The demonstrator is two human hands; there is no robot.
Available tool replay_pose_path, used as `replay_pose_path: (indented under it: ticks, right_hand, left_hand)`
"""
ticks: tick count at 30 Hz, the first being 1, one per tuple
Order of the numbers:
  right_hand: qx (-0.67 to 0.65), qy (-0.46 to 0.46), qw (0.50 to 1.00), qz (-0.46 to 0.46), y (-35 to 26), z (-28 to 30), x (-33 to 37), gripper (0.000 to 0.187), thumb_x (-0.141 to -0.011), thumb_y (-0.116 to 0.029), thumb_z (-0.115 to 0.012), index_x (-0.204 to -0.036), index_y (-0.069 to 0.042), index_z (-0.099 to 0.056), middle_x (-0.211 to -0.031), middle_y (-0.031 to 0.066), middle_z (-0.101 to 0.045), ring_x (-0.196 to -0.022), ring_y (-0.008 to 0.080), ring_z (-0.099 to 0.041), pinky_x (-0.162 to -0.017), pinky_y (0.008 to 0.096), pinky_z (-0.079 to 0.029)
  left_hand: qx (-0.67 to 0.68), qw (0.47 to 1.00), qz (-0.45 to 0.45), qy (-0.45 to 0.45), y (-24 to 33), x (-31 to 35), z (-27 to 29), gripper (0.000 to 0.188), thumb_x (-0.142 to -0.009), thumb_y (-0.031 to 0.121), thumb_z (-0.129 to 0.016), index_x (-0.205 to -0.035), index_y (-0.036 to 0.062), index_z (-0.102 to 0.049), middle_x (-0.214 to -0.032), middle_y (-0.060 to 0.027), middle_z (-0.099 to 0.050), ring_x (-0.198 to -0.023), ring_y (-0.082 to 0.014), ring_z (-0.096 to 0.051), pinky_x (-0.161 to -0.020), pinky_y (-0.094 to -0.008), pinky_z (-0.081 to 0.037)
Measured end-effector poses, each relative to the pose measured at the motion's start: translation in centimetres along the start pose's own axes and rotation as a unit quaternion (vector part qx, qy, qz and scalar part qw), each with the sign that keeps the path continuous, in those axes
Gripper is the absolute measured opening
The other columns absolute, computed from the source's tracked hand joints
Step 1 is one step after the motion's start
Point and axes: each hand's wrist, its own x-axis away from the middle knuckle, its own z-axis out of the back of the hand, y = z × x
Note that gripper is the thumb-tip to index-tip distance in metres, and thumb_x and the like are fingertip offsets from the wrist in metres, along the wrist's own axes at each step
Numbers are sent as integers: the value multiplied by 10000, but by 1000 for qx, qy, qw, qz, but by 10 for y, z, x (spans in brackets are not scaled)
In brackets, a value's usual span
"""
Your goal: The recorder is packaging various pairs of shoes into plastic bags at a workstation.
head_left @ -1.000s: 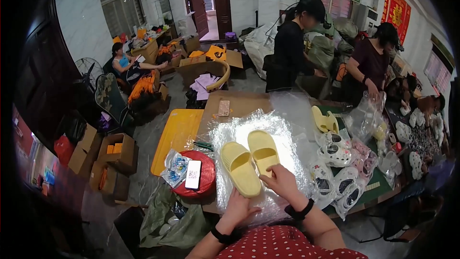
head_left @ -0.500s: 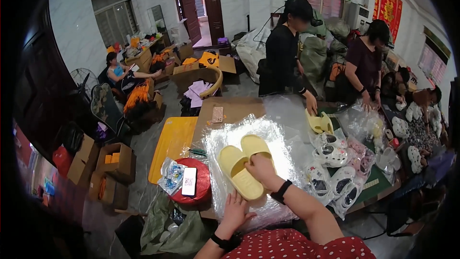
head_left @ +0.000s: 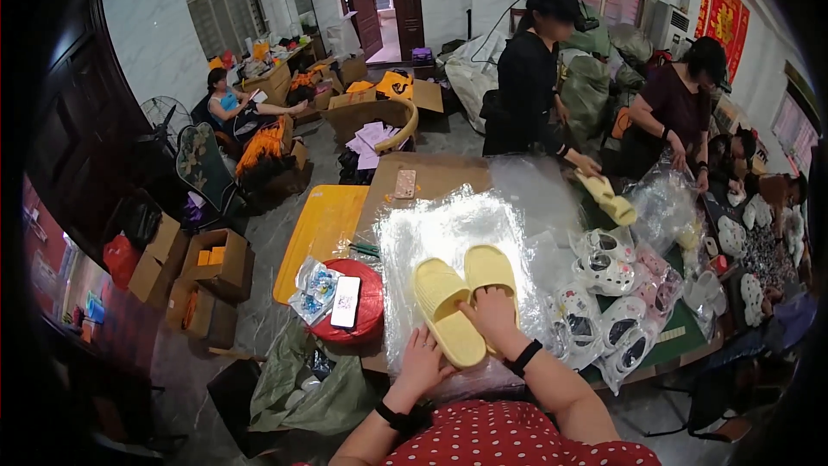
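Observation:
Two pale yellow slippers lie side by side in front of me on a stack of clear plastic bags. My right hand grips the right slipper, fingers on its footbed below the strap and the thumb at its inner edge. Beside the heel of the left slipper, my left hand rests on the plastic, fingers extended and apart, holding nothing. The right slipper's heel is mostly hidden under my right hand.
Left stands a red round container bearing a phone and a bag of blue pieces. Bagged white clogs lie right. Across the table a co-worker's hand holds another yellow pair. A second phone lies farther back.
The yellow slippers have come down and slightly right, now side by side instead of overlapping. My right hand has shifted lower on the right one. The co-worker's yellow pair has been lifted.

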Motion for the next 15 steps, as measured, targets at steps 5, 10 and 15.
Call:
replay_pose_path:
  ticks: [5,10,15]
  right_hand:
    - [-93,68,992,-57,27,8,-10,384,-891,-378,-586,-781,-11,-625,-771,191,-622,-717,376,-614,-665,470,-492]
    - [-188,233,938,-172,92,30,8,333,-874,-282,-634,-757,27,-588,-722,213,-600,-725,391,-599,-637,467,-451]
    - [-262,305,895,-193,116,73,55,334,-908,-244,-639,-769,51,-568,-703,162,-569,-667,293,-564,-617,407,-416]
  left_hand:
    - [19,1000,0,21,1,1,0,896,-743,618,-675,-1440,123,-407,-1515,-197,-305,-1413,-392,-250,-1155,-502,-193]
    - [43,999,8,-8,10,1,21,959,-713,640,-688,-1485,195,-333,-1535,-189,-272,-1415,-403,-241,-1149,-520,-194]
    - [33,999,4,12,16,-4,32,785,-724,492,-752,-1389,176,-479,-1498,-223,-320,-1400,-439,-246,-1131,-577,-196]
